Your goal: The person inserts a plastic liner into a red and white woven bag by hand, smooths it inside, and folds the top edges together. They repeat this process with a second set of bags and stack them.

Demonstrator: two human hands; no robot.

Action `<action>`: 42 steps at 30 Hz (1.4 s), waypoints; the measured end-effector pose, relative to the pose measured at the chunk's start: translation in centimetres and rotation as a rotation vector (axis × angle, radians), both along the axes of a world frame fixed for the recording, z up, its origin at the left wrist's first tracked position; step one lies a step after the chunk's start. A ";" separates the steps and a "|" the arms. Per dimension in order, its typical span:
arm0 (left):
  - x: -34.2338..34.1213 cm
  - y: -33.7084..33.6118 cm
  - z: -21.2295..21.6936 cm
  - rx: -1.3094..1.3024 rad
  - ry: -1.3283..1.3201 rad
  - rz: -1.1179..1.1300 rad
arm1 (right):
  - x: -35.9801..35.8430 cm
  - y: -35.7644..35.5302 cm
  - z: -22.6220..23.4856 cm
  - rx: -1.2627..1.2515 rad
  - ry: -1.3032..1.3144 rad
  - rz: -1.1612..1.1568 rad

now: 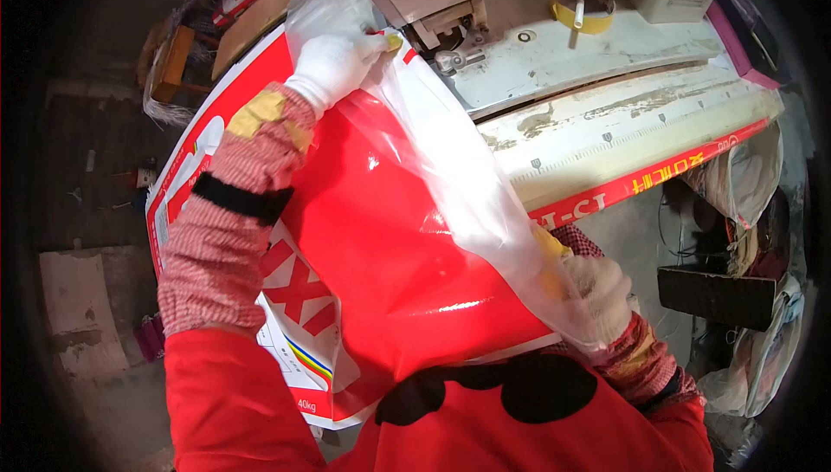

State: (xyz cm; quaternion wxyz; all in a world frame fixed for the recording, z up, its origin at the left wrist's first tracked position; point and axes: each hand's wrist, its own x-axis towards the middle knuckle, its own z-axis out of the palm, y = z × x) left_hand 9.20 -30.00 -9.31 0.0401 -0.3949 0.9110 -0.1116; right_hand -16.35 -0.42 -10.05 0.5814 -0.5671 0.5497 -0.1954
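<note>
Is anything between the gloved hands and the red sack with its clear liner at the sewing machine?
Nothing visible: the left hand grips the clear liner by the sewing machine; the right hand holds the red sack through it.

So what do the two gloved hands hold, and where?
Both hold the clear plastic liner of the red sack: left hand at its far edge, right hand at its near edge.

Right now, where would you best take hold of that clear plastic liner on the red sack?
Probably by its two ends, as both gloved hands do: the left hand pinches the clear plastic liner near the sewing machine, the right hand grips the near end. It lies as a loose, stretched strip over the red sack.
</note>
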 end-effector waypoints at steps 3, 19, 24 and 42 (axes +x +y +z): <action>0.1 1.2 0.2 0.012 -0.011 -0.109 | 0.0 1.7 -2.0 0.223 -0.735 -0.170; -2.2 -11.2 9.7 -0.604 0.060 -0.002 | 8.6 -19.7 -1.9 -0.651 0.907 0.253; -2.9 1.3 13.7 -0.046 -0.377 -0.028 | 6.4 -20.4 1.3 -0.835 0.604 0.362; -12.9 17.5 19.5 0.922 -1.138 0.153 | 4.7 -23.9 0.1 -0.711 0.420 0.747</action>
